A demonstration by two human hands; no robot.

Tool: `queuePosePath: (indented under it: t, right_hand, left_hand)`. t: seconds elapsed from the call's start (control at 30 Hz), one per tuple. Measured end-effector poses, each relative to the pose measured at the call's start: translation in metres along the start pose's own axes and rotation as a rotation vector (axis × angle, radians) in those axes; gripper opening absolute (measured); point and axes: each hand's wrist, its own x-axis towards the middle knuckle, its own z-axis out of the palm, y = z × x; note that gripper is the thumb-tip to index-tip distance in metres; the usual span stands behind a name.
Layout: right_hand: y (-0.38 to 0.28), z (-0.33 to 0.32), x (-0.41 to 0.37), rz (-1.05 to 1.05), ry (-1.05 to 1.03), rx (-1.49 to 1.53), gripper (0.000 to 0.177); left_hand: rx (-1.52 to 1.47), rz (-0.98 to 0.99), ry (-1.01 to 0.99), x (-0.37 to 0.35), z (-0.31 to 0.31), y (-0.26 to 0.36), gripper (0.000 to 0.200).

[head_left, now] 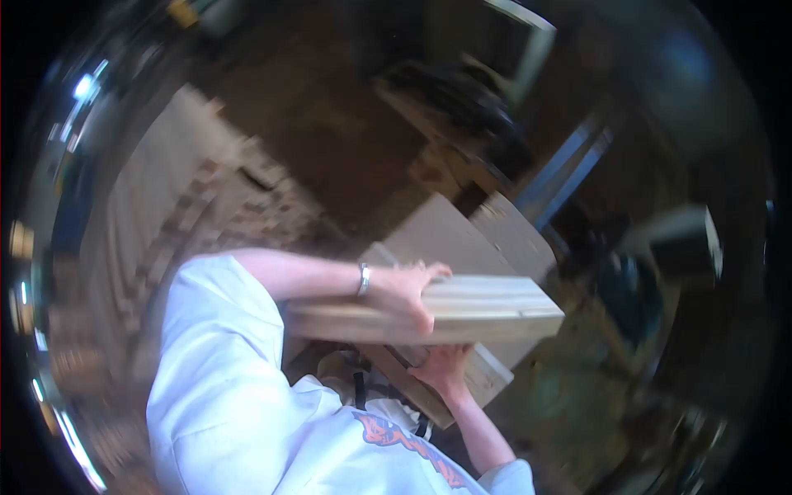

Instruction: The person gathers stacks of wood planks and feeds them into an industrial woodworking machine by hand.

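Note:
A bundle of pale wooden boards (495,309), smeared by motion, lies crosswise in front of my body. My left hand (400,299), with a metal band on its wrist, grips over the bundle, fingers on the far side and thumb on the near face. At the near lower edge, my right hand (445,367) holds the boards, its fingertips partly hidden by the wood. Under the bundle, another light board (492,371) shows close to my right hand. How many boards the bundle has is too blurred to tell.
Beyond the bundle is a flat, light panel (437,231). Stacked timber (239,198) stands to the left, with many cut ends showing. Farther back are a cluttered bench (445,107) and two long bluish rails (569,173). A dark bag-like object (623,301) sits at right.

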Motion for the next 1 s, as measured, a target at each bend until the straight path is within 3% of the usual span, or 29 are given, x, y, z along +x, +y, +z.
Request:
queuePosePath:
  t: [0.07, 0.13, 0.23, 0.27, 0.3, 0.33, 0.37, 0.4, 0.6, 0.67, 0.83, 1.0]
  right_hand:
    - [0.0, -0.002, 0.007, -0.139, -0.071, 0.002, 0.1]
    - [-0.012, -0.005, 0.009, -0.086, -0.186, 0.176, 0.097]
    - [-0.005, -0.01, 0.017, -0.334, -0.101, -0.228, 0.105]
    - [0.028, 0.002, 0.032, -0.332, -0.167, 0.402, 0.115]
    - [0.071, 0.014, 0.042, -0.203, -0.37, 0.732, 0.125]
    - [0.042, -0.011, 0.037, -0.024, -0.503, 0.726, 0.124]
    - [0.024, -0.022, 0.035, -0.017, -0.622, 0.796, 0.122]
    - [0.027, -0.031, 0.044, 0.022, -0.676, 0.807, 0.119]
    - [-0.122, 0.04, 0.029, 0.087, -0.886, 0.764, 0.101]
    - [-0.171, 0.069, 0.022, 0.07, -0.968, 0.722, 0.095]
    - [-0.287, 0.147, 0.004, -0.002, -1.183, 0.586, 0.08]
    - [-0.402, 0.248, -0.031, -0.063, -1.406, 0.428, 0.065]
  left_hand:
    - [-0.24, 0.078, 0.144, -0.066, 0.033, -0.027, 0.126]
    - [-0.343, 0.123, 0.329, -0.139, 0.074, -0.044, 0.128]
    - [-0.418, 0.104, 0.681, -0.243, 0.152, -0.072, 0.125]
    - [-0.466, 0.034, 0.794, -0.276, 0.184, -0.081, 0.123]
    - [-0.531, 0.007, 0.927, -0.307, 0.217, -0.09, 0.122]
    - [-0.595, -0.01, 1.06, -0.335, 0.253, -0.102, 0.122]
    - [-0.658, -0.021, 1.187, -0.36, 0.292, -0.112, 0.121]
    - [-0.667, -0.093, 1.315, -0.349, 0.32, -0.102, 0.124]
    - [-0.92, -0.489, 1.889, -0.424, 0.552, -0.12, 0.125]
    - [-1.049, -0.525, 2.063, -0.437, 0.608, -0.104, 0.125]
    - [-1.119, -0.607, 2.549, -0.418, 0.716, -0.09, 0.125]
    - [-1.433, -0.727, 2.81, -0.398, 0.78, -0.059, 0.126]
